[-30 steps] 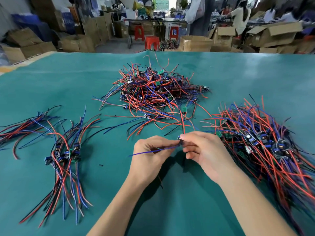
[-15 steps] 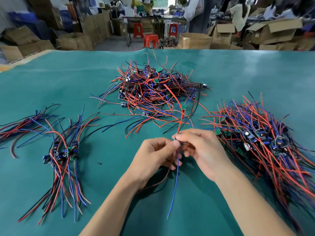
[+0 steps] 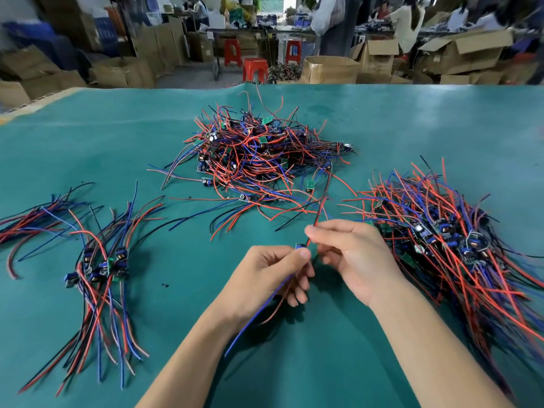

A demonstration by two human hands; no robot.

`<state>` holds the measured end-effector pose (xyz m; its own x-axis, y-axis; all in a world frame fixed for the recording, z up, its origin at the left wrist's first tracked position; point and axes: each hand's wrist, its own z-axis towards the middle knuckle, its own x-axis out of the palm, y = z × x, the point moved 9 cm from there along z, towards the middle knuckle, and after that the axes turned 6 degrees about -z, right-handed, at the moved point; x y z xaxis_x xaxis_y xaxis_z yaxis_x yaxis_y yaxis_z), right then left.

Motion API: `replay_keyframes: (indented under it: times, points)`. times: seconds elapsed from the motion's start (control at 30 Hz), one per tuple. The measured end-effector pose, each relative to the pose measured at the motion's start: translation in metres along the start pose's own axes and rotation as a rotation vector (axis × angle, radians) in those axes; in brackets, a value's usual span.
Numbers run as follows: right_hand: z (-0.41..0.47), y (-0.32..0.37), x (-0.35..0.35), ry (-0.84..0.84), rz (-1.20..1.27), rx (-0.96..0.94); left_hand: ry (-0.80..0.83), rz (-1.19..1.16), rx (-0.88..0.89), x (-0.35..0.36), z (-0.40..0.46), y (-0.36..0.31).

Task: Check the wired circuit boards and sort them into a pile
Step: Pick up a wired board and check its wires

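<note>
Green mat [image 3: 382,128] bare ahead | left hand [image 3: 265,278] pinches board [image 3: 299,247] | right hand [image 3: 353,254] pinches red wire [image 3: 319,213]

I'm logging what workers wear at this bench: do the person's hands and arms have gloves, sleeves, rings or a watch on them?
Nothing worn shows. The left hand and right hand are bare, with no gloves or rings visible. Both forearms are bare down to the bottom edge of the picture, with no sleeve, watch or wristband in view. Short fingernails, unpainted as far as they show.

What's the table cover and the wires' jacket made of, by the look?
Table cover: probably matte teal rubber or vinyl mat; it is smooth and wrinkles at the far edge. Wires: flexible plastic-like insulation in red, blue and black, faintly glossy; they bend in loose curves.
</note>
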<state>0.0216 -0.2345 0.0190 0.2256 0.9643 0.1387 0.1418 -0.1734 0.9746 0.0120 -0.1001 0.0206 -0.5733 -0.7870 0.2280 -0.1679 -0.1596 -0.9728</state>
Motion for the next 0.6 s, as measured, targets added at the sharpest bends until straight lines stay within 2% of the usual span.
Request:
replay_keyframes:
  times: [0.1,0.27,0.4,0.5,0.6]
  points:
    - [0.004,0.013,-0.031,-0.257,-0.068,-0.149,0.044,0.035,-0.020,0.004,-0.001,0.002]
    - [0.001,0.035,-0.070,-0.523,-0.181,-0.345,0.093,0.064,-0.039,0.005,-0.001,0.005]
    - [-0.003,0.039,-0.091,-0.653,-0.135,-0.402,0.106,0.081,-0.035,0.006,0.000,0.007]
    - [-0.013,0.052,-0.112,-0.802,-0.061,-0.483,0.046,0.106,0.003,0.002,0.003,0.007]
    - [-0.017,0.064,-0.110,-0.785,-0.070,-0.571,-0.043,0.067,0.033,-0.005,0.005,0.007]
